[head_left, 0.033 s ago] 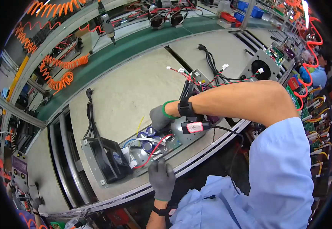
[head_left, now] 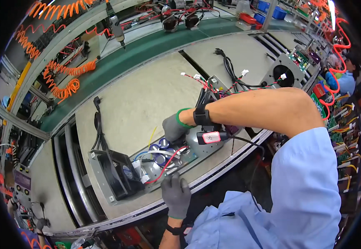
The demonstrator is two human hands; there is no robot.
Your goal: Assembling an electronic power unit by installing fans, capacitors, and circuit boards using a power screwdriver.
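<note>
Pale panels of a factory table (head_left: 126,99) stretch across our view, and on them, by the near edge, lies an open metal unit (head_left: 152,168) with its electronics bared. Blue capacitors (head_left: 160,159) cluster in its middle, crossed by a red wire (head_left: 170,160) and white leads, while a black fan (head_left: 120,172) stands upright at its left end. Our right hand (head_left: 174,128), in a grey glove with a green cuff, reaches down over the unit's far side just beyond the capacitors; its fingers are bent out of sight, so we cannot tell how far they are open or what they hold. Our left hand (head_left: 176,196), gloved in grey too, is at the near edge, fingers loosely bent, though we cannot tell whether they grip anything. Just below the right wrist's black strap (head_left: 202,117) is a black device (head_left: 212,137) bearing a pink-edged label. Behind the fan, a black power cord (head_left: 98,128) lies on the table; to the right, beyond our forearm, another fan (head_left: 283,76) sits near wires tipped with white connectors. Metal rollers (head_left: 77,174) flank the panel on the left. Farther off, a power screwdriver (head_left: 116,27) hangs over a green strip (head_left: 147,47), near orange coiled hoses (head_left: 64,85), and a worker in blue (head_left: 345,83) appears at far right.
</note>
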